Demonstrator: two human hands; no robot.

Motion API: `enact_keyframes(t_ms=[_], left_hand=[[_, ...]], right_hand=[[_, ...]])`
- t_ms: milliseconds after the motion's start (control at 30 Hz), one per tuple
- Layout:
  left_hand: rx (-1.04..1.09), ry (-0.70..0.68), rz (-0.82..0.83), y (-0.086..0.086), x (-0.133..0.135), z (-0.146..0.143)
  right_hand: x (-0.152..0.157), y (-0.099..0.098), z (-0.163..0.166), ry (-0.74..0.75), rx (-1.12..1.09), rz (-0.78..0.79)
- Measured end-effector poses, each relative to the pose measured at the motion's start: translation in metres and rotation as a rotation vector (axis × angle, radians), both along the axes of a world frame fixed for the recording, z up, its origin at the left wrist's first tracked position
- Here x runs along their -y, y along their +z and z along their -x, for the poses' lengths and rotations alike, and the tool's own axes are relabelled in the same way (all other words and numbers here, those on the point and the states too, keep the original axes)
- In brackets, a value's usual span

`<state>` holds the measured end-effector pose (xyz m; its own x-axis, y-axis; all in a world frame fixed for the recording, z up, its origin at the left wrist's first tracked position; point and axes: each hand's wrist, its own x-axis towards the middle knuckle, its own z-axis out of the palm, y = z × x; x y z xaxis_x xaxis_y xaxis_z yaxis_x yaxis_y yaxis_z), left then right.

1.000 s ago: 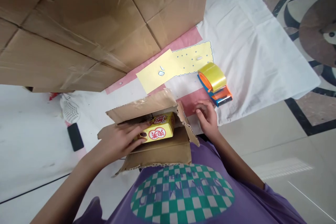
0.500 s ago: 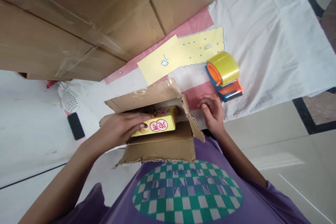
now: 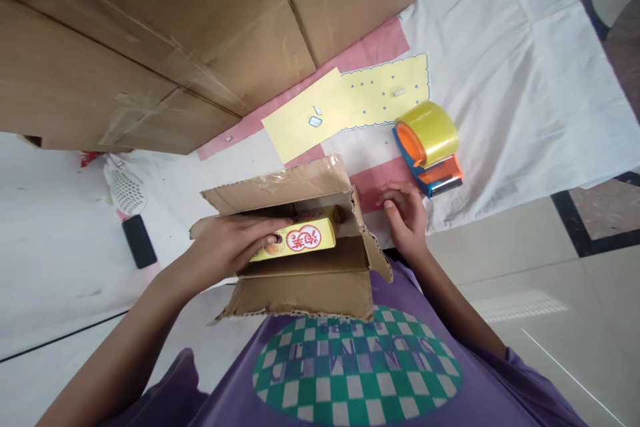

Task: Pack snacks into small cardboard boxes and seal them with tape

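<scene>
A small open cardboard box with ragged flaps sits on the floor in front of me. My left hand is closed on a yellow snack box with red characters, which lies down inside the cardboard box. My right hand rests on the floor cloth just right of the cardboard box, fingers loosely curled, with nothing visible in them. A tape dispenser with a yellow roll stands a little beyond that hand.
A large brown carton fills the upper left. A yellow sticker sheet lies on the pink and white cloth. A black phone-like object and a white mesh item lie at left. Patterned tiles at right.
The snack box has sunk lower into the cardboard box under my left hand. My right hand has stayed beside the box. The view shifted slightly.
</scene>
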<state>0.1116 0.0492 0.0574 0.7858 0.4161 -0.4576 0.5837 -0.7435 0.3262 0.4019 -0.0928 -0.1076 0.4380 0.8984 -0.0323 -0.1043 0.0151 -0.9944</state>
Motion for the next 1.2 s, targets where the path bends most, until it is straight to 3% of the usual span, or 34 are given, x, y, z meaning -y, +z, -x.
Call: enact_keyframes(t_ms=[233,400,467,567,600,667,733,800,900,967,1033,1200], left_hand=[[0.060,-0.008,0.036,0.001,0.002,-0.003],[0.284,0.070,0.024,0.018,0.008,0.012],[0.438,0.266,-0.133,0.022,0.014,0.025],[0.662,0.775,-0.591,0.011,0.031,0.051],[0.699,0.942,-0.664,0.003,0.040,0.061],[0.667,1.161,-0.604,-0.018,0.062,0.082],[0.544,1.144,-0.435,-0.037,0.086,0.098],[0.448,0.965,-0.313,-0.048,0.107,0.106],[0.436,0.658,-0.135,-0.047,0.119,0.096],[0.433,0.548,-0.062,-0.042,0.116,0.081],[0.468,0.600,-0.096,-0.041,0.110,0.067],[0.641,0.976,-0.254,-0.057,0.107,0.043]], right_hand=[[0.000,0.001,0.000,-0.001,0.006,0.027],[0.001,0.000,-0.001,0.004,-0.005,0.026],[0.002,-0.002,-0.001,0.003,-0.007,0.018],[0.003,-0.001,-0.003,0.005,-0.024,-0.012],[0.004,0.001,-0.004,0.020,-0.030,-0.012],[0.004,0.008,-0.005,0.090,-0.033,-0.004],[0.003,0.021,-0.005,0.209,-0.011,-0.013],[0.000,0.038,-0.001,0.335,0.039,-0.050],[-0.009,0.061,0.008,0.464,0.133,-0.065],[-0.017,0.069,0.014,0.484,0.145,-0.032],[-0.024,0.073,0.018,0.448,0.114,-0.038],[-0.032,0.085,0.015,0.424,0.046,-0.234]])
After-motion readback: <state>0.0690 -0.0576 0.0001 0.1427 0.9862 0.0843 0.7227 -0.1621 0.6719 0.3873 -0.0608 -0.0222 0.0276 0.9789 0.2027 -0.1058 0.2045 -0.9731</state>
